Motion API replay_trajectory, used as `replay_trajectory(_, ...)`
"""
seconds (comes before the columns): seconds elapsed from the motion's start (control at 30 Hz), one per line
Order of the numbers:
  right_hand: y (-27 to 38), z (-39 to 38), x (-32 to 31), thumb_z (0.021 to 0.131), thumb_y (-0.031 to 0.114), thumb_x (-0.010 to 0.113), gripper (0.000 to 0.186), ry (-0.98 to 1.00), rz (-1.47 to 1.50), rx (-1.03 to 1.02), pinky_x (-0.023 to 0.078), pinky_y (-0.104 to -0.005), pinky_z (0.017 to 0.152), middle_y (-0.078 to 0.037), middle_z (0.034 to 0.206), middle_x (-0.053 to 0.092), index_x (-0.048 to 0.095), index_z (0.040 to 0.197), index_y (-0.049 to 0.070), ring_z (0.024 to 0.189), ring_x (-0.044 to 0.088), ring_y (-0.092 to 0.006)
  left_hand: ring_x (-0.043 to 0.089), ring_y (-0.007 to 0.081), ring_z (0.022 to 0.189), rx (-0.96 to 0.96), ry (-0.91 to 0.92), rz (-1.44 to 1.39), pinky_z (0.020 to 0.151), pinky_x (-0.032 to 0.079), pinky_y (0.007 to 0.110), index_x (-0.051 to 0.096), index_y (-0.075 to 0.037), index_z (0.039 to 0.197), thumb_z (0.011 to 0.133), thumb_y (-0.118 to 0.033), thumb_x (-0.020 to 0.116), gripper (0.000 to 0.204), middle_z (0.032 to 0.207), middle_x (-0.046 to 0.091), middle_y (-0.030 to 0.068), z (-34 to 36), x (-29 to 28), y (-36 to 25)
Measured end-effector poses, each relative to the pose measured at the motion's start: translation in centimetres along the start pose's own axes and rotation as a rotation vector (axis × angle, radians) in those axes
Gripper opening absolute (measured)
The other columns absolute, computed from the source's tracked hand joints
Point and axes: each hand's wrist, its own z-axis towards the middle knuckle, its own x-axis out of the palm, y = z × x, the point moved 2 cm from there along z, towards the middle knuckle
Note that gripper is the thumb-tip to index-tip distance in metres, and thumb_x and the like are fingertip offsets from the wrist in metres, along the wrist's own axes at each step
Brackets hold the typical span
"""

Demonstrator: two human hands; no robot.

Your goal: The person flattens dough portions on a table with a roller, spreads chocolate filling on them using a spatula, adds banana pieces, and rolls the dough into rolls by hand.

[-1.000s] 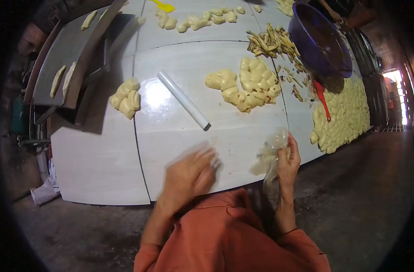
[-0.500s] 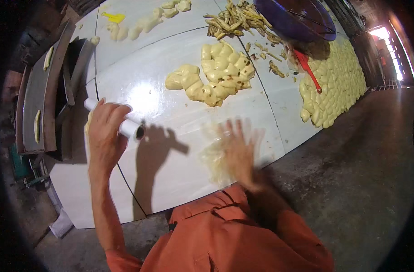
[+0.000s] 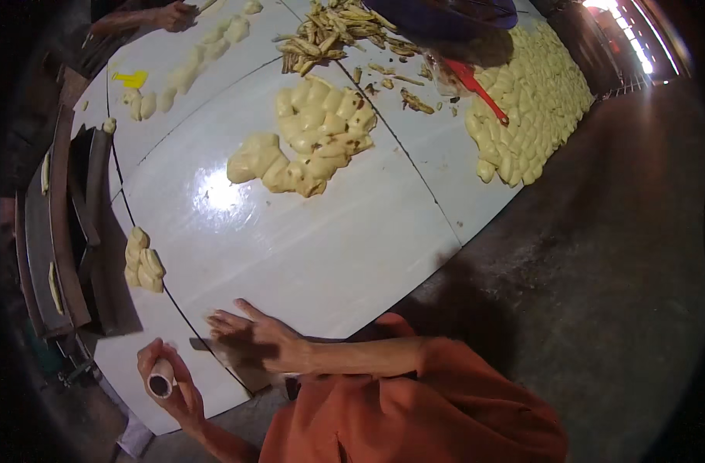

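Note:
My left hand (image 3: 171,382) grips a white tube (image 3: 161,378) near the table's front left corner, its hollow end facing up. To its right, my right hand (image 3: 256,339) is stretched over the tabletop near the front edge, fingers pointing left and thumb apart. Shadow covers its back, and I cannot make out whether anything lies under the palm. Beyond the left hand sits a small clump of pale yellow dough pieces (image 3: 143,262). A larger mound of dough lumps (image 3: 314,139), flecked with brown bits, rests mid-table.
A purple basin (image 3: 453,19) stands at the back beside a heap of peeled bananas or similar strips (image 3: 329,35). A red-handled tool (image 3: 480,92) lies by many dough pieces (image 3: 530,108). Metal trays (image 3: 48,231) edge the left. Another person's hand (image 3: 175,15) shows at the far left.
My left hand has brought the tube nearer to me and upended it. My right hand has moved left; the thin pale sheet beneath it is no longer visible there. The view has shifted.

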Motion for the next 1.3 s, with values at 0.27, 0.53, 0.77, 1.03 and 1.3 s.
replay_trajectory(0.27,-16.9,-16.5,-21.3,0.103,0.058,0.044,0.075,-0.229,-1.084,0.908,0.011,-0.0801,0.114,-0.015,0.170,0.027,0.037,0.161,0.011,0.158,0.021,-0.0351,0.059,0.0177,0.101,-0.068,0.123,0.205,0.089,0.049,0.032,0.062,0.003,0.124,0.102,0.001,0.059,0.022,0.115,0.062,0.0120,-2.6,-2.5,-2.6)
replay_trajectory(0.53,0.7,4.4,2.9,0.101,0.054,0.050,0.075,-0.032,-0.449,-0.079,0.016,-0.0633,0.124,-0.019,0.167,0.033,0.040,0.157,0.005,0.156,0.027,-0.0310,0.060,0.0201,0.098,-0.076,0.001,0.118,0.086,0.051,0.031,0.060,0.007,0.123,0.095,0.012,0.057,0.028,0.106,0.062,0.0128,-5.3,-0.8,-3.1)
replay_trajectory(0.77,-9.6,-10.9,-13.4,0.101,0.038,0.051,0.059,-0.031,-0.991,0.380,0.012,-0.0731,0.119,-0.009,0.169,0.032,0.045,0.156,0.016,0.156,0.026,-0.0330,0.063,0.0224,0.110,-0.114,0.052,0.179,0.093,0.052,0.034,0.059,0.005,0.132,0.101,0.007,0.055,0.031,0.125,0.063,0.0172,-8.5,-5.8,-1.8)
replay_trajectory(1.03,-5.2,-4.6,-9.4,0.093,0.050,0.068,0.086,-0.104,-0.690,0.631,0.001,-0.0729,0.121,-0.018,0.170,0.025,0.038,0.158,0.002,0.158,0.018,-0.0366,0.067,0.0232,0.090,-0.443,-0.131,0.111,0.079,0.053,0.033,0.062,0.005,0.129,0.098,0.000,0.065,0.031,0.106,0.070,0.0154,-13.1,-8.6,1.9)
replay_trajectory(1.3,10.5,9.9,6.3,0.088,0.013,0.067,0.055,0.202,-0.185,-0.343,0.049,-0.0477,0.103,-0.015,0.139,0.059,0.056,0.140,0.005,0.122,0.062,-0.0305,0.072,0.0294,0.093,-0.620,-0.325,0.109,0.078,0.057,0.039,0.061,0.000,0.134,0.096,-0.006,0.071,0.040,0.113,0.071,0.0203,-18.3,-16.9,4.9)
